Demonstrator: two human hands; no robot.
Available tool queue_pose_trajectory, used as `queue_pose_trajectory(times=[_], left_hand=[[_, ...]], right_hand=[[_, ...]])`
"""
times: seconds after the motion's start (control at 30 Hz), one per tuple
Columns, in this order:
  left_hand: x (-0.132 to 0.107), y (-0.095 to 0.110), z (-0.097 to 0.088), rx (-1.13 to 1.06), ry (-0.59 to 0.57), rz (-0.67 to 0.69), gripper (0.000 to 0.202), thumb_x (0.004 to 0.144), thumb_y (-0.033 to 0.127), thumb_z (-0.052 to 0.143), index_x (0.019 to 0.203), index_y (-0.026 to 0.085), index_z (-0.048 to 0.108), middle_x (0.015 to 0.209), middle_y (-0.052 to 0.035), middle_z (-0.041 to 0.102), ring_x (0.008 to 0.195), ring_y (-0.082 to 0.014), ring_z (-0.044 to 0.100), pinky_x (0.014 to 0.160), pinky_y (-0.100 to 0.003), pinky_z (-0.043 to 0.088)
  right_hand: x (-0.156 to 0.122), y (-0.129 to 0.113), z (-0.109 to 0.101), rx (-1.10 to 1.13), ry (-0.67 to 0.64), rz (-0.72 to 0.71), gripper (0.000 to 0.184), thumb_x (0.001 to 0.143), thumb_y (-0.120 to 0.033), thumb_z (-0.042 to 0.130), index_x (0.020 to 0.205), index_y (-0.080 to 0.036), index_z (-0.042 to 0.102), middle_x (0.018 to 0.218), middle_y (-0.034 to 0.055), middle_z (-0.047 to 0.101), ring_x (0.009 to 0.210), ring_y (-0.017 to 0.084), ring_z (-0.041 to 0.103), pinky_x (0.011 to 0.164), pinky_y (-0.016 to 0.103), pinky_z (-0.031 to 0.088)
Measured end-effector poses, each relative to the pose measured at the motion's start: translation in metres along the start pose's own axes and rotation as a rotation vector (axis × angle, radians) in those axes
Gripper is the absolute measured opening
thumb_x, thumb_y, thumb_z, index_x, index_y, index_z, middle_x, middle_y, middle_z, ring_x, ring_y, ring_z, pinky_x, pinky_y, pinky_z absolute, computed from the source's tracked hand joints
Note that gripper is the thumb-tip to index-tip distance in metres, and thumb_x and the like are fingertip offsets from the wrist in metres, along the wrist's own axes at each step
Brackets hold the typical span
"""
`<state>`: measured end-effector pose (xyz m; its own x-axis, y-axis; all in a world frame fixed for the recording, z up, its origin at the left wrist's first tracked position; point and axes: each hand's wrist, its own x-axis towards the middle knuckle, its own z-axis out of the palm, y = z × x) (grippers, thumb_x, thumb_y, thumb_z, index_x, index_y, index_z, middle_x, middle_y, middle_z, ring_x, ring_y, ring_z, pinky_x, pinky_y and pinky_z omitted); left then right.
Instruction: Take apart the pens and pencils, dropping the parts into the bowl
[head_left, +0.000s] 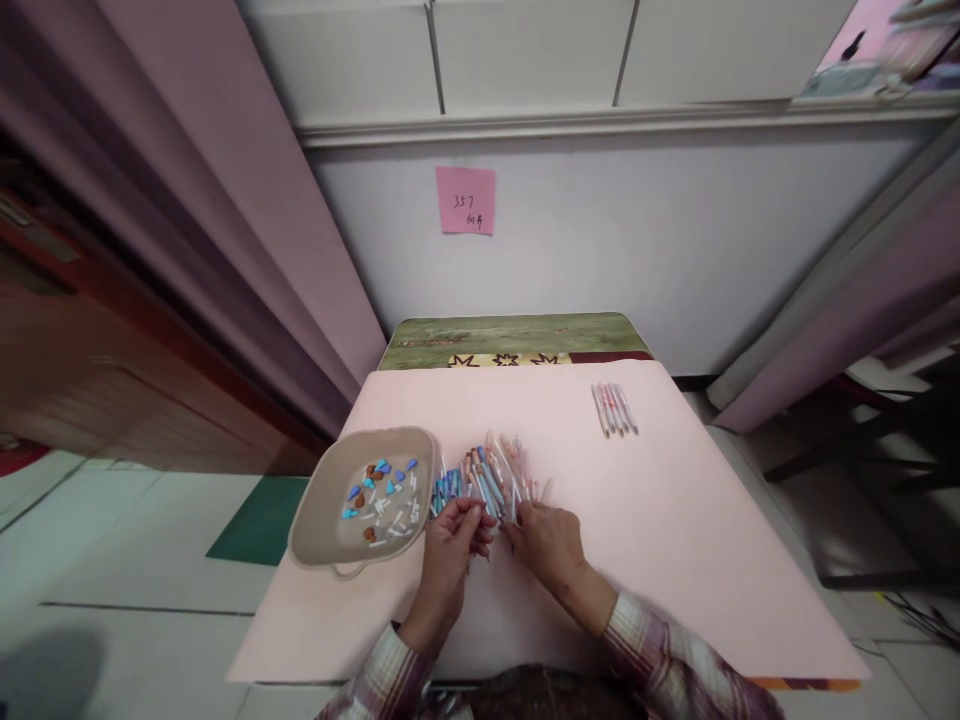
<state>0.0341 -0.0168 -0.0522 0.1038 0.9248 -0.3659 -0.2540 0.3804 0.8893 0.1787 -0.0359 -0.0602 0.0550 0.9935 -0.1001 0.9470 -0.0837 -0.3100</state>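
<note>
A loose pile of pen parts (487, 478), with blue, brown and clear pinkish pieces, lies in the middle of the pink-covered table. At the pile's near edge my left hand (452, 540) is closed, thumb and fingers pressed together; thin dark tips show below its fingers, too small to name. My right hand (551, 545) reaches into the near right side of the pile with its fingertips pinched, and what they grip is hidden. Beside the pile on the left stands a beige basin (322, 500) with small blue and brown pieces and short white sticks in it.
A row of several assembled-looking pens (615, 410) lies at the back right of the pink table cover (675, 560). Behind it shows a green patterned table edge (510, 335) against the wall. A pink note (465, 200) hangs there; curtains (247, 200) flank the table.
</note>
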Motion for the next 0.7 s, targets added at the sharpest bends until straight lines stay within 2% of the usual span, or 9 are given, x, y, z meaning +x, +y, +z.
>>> queue_pose_trajectory(times=[0.1,0.2,0.3,0.43,0.5,0.6,0.7], left_hand=[[0.000,-0.001,0.000,-0.004,-0.009,-0.004,0.030,0.068,0.037,0.075,0.082,0.015,0.061,0.067,-0.0023,0.067,0.051,-0.0095,0.056,0.046,-0.020,0.043],[-0.001,-0.002,0.002,0.003,-0.021,-0.011,0.030,0.067,0.038,0.075,0.081,0.015,0.061,0.067,-0.0025,0.067,0.051,-0.0098,0.056,0.047,-0.020,0.043],[-0.002,-0.003,0.002,0.014,-0.024,-0.018,0.031,0.067,0.038,0.075,0.082,0.015,0.061,0.067,-0.0028,0.067,0.051,-0.0097,0.055,0.046,-0.020,0.042],[0.000,-0.004,-0.002,0.030,-0.012,-0.016,0.032,0.068,0.039,0.074,0.084,0.014,0.061,0.068,-0.0029,0.067,0.052,-0.0097,0.054,0.046,-0.020,0.042],[0.000,-0.004,-0.002,0.039,-0.003,-0.017,0.032,0.068,0.039,0.073,0.084,0.014,0.061,0.068,-0.0028,0.066,0.052,-0.0096,0.054,0.046,-0.020,0.042],[0.001,-0.004,0.002,0.056,-0.006,-0.027,0.031,0.068,0.039,0.073,0.083,0.014,0.061,0.068,-0.0033,0.067,0.052,-0.0097,0.054,0.047,-0.020,0.042],[0.000,-0.004,0.010,0.061,-0.025,-0.044,0.032,0.067,0.039,0.074,0.082,0.014,0.061,0.068,-0.0031,0.066,0.052,-0.0102,0.055,0.047,-0.021,0.042]], right_hand=[[0.003,-0.006,0.002,-0.028,-0.042,0.038,0.023,0.087,-0.034,0.056,0.088,-0.015,0.071,0.080,0.0147,0.074,0.072,0.026,0.071,0.059,0.029,0.043],[0.006,-0.007,0.002,0.006,-0.028,0.096,0.024,0.087,-0.031,0.054,0.082,-0.016,0.072,0.077,0.0151,0.073,0.072,0.025,0.070,0.060,0.029,0.044],[0.009,0.004,-0.001,0.184,0.006,0.141,0.022,0.082,-0.033,0.056,0.073,-0.018,0.071,0.073,0.0110,0.073,0.070,0.022,0.069,0.060,0.027,0.043],[0.014,0.044,-0.005,0.703,0.025,0.197,0.026,0.083,-0.034,0.047,0.067,-0.019,0.059,0.061,0.0035,0.069,0.050,0.014,0.060,0.052,0.022,0.042],[0.016,0.071,-0.005,0.874,0.104,0.262,0.020,0.080,-0.035,0.049,0.070,-0.019,0.056,0.063,0.0031,0.069,0.046,0.013,0.057,0.048,0.022,0.042],[0.017,0.105,-0.003,0.956,0.159,0.336,0.016,0.074,-0.031,0.053,0.081,-0.017,0.058,0.068,0.0031,0.070,0.047,0.013,0.057,0.047,0.021,0.041],[0.017,0.115,-0.002,0.911,0.104,0.339,0.019,0.074,-0.029,0.052,0.085,-0.017,0.061,0.065,0.0009,0.068,0.049,0.013,0.059,0.049,0.021,0.041]])
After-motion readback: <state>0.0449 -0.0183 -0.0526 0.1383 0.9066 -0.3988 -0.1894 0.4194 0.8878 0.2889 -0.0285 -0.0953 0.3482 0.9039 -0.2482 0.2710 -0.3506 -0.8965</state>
